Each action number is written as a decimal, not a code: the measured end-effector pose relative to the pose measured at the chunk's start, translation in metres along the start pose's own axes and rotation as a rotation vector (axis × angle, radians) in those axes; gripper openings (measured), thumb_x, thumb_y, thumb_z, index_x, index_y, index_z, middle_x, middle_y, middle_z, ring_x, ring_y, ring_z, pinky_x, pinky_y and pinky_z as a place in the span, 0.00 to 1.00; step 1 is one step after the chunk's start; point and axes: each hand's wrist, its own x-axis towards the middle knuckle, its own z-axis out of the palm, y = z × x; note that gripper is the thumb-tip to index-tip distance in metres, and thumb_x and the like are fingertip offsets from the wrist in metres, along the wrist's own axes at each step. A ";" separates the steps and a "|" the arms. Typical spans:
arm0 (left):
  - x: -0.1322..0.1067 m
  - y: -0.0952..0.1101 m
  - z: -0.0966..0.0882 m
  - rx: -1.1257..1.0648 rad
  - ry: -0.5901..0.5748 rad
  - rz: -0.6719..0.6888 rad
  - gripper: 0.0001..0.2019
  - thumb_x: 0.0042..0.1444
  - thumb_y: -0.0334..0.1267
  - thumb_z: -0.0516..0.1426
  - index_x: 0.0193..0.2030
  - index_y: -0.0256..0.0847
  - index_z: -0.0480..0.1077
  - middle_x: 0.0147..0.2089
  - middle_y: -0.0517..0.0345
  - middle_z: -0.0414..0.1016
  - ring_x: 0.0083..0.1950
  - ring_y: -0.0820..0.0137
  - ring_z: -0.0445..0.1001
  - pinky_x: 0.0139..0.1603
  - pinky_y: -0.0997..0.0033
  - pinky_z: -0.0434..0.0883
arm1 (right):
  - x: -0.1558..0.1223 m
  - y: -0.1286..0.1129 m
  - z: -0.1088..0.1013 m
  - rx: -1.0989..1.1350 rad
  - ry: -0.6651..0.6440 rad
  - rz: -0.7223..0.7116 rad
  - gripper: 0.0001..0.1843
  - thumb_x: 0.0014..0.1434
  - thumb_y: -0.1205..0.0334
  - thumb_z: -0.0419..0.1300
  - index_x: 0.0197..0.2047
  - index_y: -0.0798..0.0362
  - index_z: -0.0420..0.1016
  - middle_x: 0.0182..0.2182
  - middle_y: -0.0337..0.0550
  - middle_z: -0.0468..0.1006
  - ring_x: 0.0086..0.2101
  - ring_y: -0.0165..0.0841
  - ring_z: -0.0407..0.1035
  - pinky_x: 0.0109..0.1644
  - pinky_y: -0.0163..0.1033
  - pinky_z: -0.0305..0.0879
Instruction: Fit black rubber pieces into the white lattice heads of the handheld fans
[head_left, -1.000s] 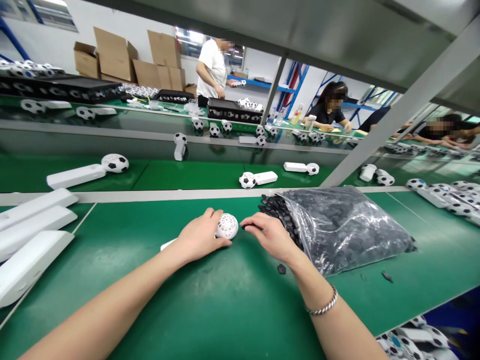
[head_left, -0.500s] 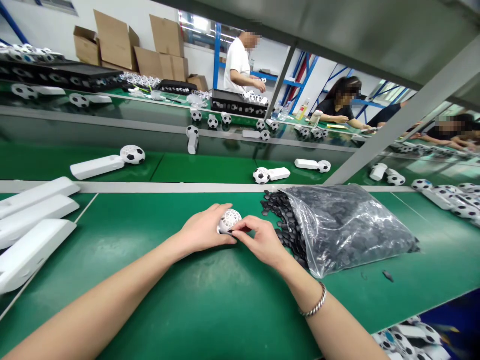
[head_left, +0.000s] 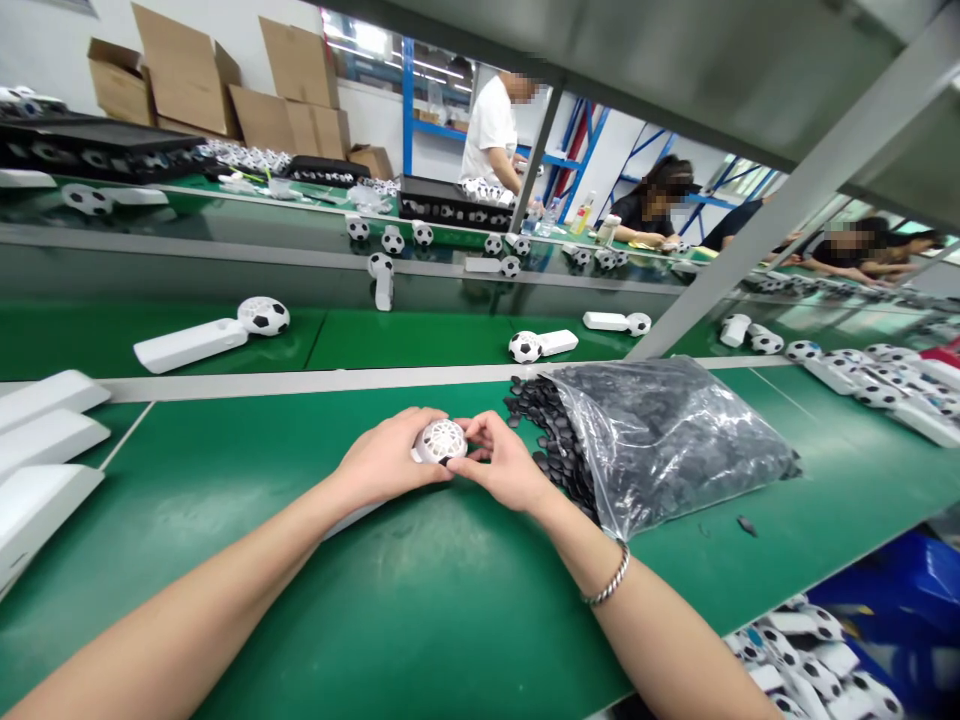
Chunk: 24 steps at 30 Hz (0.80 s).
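My left hand (head_left: 394,455) is closed around a white handheld fan with a football-shaped head (head_left: 444,440), openwork on top. The fan's white handle shows partly below my left wrist. At the head's right side, the bent fingers and thumb of my right hand (head_left: 499,462) grip its edge. A dark patch shows on the front of the head by my right thumb. Just right of my right hand, small black pieces (head_left: 559,455) spill out of a clear plastic bag (head_left: 675,440) lying on the green work surface (head_left: 420,620).
White handles (head_left: 45,500) lie at the left. Finished-looking football fans (head_left: 262,316) rest on the green belt behind a pale rail (head_left: 225,384). More fans (head_left: 877,375) are piled at the right and lower right. A slanted grey post (head_left: 720,235) stands beyond the bag. Co-workers sit and stand across the line.
My right fingers have shifted from a pinch at the head's lower front to its right side. The fan head has turned slightly, and the camera view has swung a little.
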 end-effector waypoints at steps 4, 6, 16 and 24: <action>0.001 0.000 0.000 -0.009 -0.010 -0.019 0.28 0.41 0.50 0.59 0.51 0.49 0.62 0.52 0.61 0.67 0.48 0.62 0.69 0.43 0.69 0.67 | -0.001 0.000 0.002 -0.048 0.047 0.007 0.17 0.46 0.63 0.63 0.34 0.51 0.56 0.48 0.47 0.69 0.43 0.36 0.67 0.31 0.33 0.63; 0.001 0.001 0.000 -0.011 -0.013 -0.025 0.28 0.41 0.49 0.59 0.51 0.48 0.62 0.53 0.60 0.67 0.49 0.62 0.68 0.43 0.69 0.67 | -0.001 0.000 0.002 -0.059 0.062 0.017 0.18 0.45 0.63 0.64 0.34 0.51 0.57 0.47 0.47 0.70 0.44 0.36 0.67 0.31 0.33 0.63; -0.003 0.003 0.002 0.022 0.019 -0.034 0.30 0.41 0.51 0.59 0.53 0.48 0.60 0.53 0.60 0.67 0.49 0.63 0.68 0.45 0.68 0.67 | 0.007 0.005 -0.001 0.166 -0.010 -0.008 0.26 0.40 0.62 0.69 0.40 0.54 0.61 0.43 0.45 0.71 0.46 0.35 0.66 0.53 0.44 0.59; -0.003 0.005 0.002 0.019 0.021 -0.068 0.28 0.41 0.50 0.59 0.52 0.49 0.61 0.51 0.61 0.67 0.46 0.63 0.70 0.42 0.69 0.67 | 0.006 0.004 0.002 0.112 -0.023 0.020 0.25 0.43 0.63 0.67 0.44 0.54 0.63 0.44 0.47 0.70 0.46 0.35 0.65 0.48 0.41 0.64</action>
